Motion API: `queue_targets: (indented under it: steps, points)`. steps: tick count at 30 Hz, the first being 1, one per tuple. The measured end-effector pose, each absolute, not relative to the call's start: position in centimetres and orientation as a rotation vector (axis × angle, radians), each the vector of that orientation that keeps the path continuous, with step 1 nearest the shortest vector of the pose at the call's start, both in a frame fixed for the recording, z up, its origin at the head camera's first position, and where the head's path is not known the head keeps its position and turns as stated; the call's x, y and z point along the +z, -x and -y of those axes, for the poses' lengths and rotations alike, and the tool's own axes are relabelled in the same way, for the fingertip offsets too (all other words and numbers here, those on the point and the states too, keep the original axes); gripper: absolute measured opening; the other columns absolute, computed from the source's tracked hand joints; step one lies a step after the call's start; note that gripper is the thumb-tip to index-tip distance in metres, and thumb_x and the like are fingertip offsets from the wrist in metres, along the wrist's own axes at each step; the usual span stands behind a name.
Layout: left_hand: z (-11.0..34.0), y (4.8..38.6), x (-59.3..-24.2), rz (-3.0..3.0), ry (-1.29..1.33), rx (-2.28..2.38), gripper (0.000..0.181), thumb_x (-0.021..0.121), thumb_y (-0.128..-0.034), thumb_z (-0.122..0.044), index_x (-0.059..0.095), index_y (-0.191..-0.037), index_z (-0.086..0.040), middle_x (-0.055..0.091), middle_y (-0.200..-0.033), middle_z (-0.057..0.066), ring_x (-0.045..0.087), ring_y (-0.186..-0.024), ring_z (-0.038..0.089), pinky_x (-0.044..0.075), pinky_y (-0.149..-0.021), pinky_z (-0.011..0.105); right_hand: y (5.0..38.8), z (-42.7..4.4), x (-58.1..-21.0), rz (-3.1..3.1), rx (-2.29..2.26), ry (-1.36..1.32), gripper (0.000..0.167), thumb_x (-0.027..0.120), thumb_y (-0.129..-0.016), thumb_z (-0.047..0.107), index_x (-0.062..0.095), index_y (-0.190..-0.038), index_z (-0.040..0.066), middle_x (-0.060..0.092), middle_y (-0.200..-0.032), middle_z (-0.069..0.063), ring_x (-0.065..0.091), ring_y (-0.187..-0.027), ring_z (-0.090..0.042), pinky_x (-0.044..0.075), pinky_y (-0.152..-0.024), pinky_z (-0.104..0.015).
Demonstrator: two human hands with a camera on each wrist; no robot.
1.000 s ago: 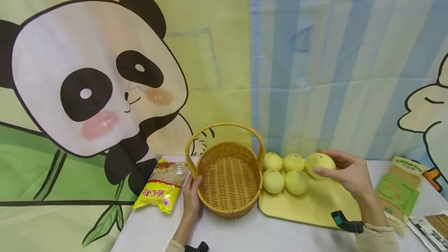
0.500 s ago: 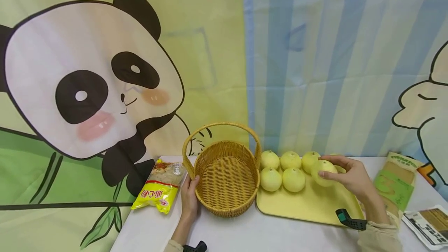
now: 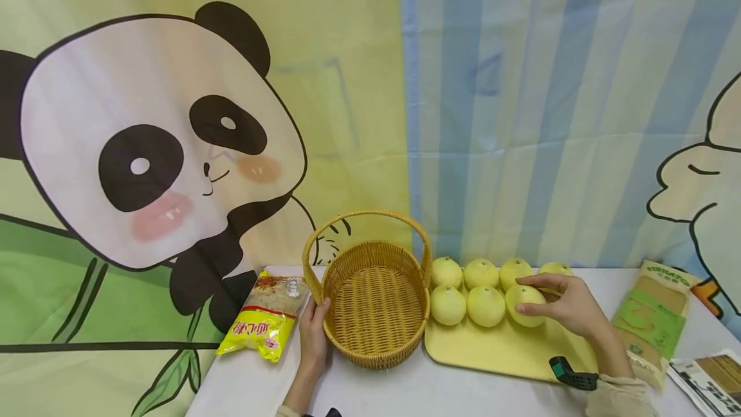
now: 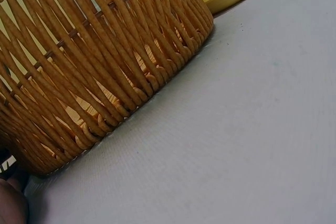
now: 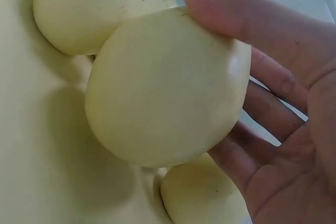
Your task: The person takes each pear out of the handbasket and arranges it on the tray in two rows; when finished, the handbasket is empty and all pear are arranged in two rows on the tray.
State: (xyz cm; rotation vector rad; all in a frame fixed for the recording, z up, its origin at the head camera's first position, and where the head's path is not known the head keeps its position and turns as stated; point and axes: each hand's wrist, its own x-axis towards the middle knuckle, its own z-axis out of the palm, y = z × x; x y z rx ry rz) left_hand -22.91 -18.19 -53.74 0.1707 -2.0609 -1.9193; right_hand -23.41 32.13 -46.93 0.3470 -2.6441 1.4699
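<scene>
A round pale yellow melon (image 3: 525, 305) is held in my right hand (image 3: 570, 307), between thumb and fingers, over the yellow tray (image 3: 492, 356). In the right wrist view the thumb lies along one side of that melon (image 5: 163, 93) and the fingers behind it. Several similar melons (image 3: 486, 306) stand in two rows on the tray, to its left and behind. My left hand (image 3: 313, 343) grips the left side of the wicker basket (image 3: 376, 307), thumb near the rim by the handle's base. Nothing lies inside the basket. The left wrist view shows its woven wall (image 4: 105, 51).
A yellow food bag (image 3: 263, 317) lies left of the basket. Right of the tray are a green-and-tan packet (image 3: 654, 324) and a white-and-brown packet (image 3: 709, 378). A printed curtain (image 3: 347, 114) hangs behind the white table (image 3: 405, 394).
My right hand has brought the melon forward and down from the back row to the front row's right end. Two more back-row melons have come into view. The left hand stays on the basket.
</scene>
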Motion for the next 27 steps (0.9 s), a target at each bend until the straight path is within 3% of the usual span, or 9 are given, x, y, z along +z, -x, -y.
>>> queue_targets:
  steps: [5, 10, 17, 27]
  points:
    - [18.16, 22.65, -53.43, 2.073, -0.185, -1.913, 0.048, 0.048, -0.1122, -0.036, 0.053, -0.156, -0.015, 0.062, -0.149, 0.013, 0.06, -0.131, 0.026, 0.047, -0.103, 0.018, 23.38, -32.08, -47.46, 2.686, 1.433, -0.269, 0.052, 0.094, -0.081, 0.032, 0.078, -0.126, 0.01, 0.071, -0.133, -0.017, 0.06, -0.108, 0.016, 0.052, -0.092, -0.01]
    - [17.9, 22.28, -53.28, 2.093, -0.17, -1.911, 0.05, 0.047, -0.1129, -0.034, 0.049, -0.159, -0.016, 0.059, -0.153, 0.014, 0.059, -0.135, 0.028, 0.048, -0.104, 0.019, 23.26, -32.25, -47.61, 2.714, 1.35, -0.191, 0.05, 0.094, -0.081, 0.037, 0.08, -0.123, 0.014, 0.074, -0.13, -0.013, 0.065, -0.104, 0.012, 0.058, -0.088, -0.019]
    - [18.0, 22.92, -53.33, 2.072, -0.15, -1.911, 0.047, 0.047, -0.1127, -0.031, 0.052, -0.156, -0.013, 0.062, -0.149, 0.015, 0.06, -0.131, 0.029, 0.048, -0.101, 0.018, 23.34, -32.46, -47.37, 2.686, 1.286, -0.266, 0.045, 0.094, -0.082, 0.035, 0.081, -0.12, 0.015, 0.073, -0.128, -0.014, 0.064, -0.099, 0.013, 0.057, -0.085, -0.018]
    - [18.04, 22.82, -53.46, 2.087, -0.193, -1.918, 0.049, 0.048, -0.1123, -0.037, 0.053, -0.156, -0.016, 0.061, -0.15, 0.013, 0.06, -0.133, 0.028, 0.047, -0.1, 0.016, 23.59, -32.37, -46.83, 2.687, 1.205, -0.362, 0.044, 0.094, -0.082, 0.034, 0.081, -0.119, 0.015, 0.076, -0.12, -0.011, 0.067, -0.098, 0.005, 0.062, -0.083, -0.026]
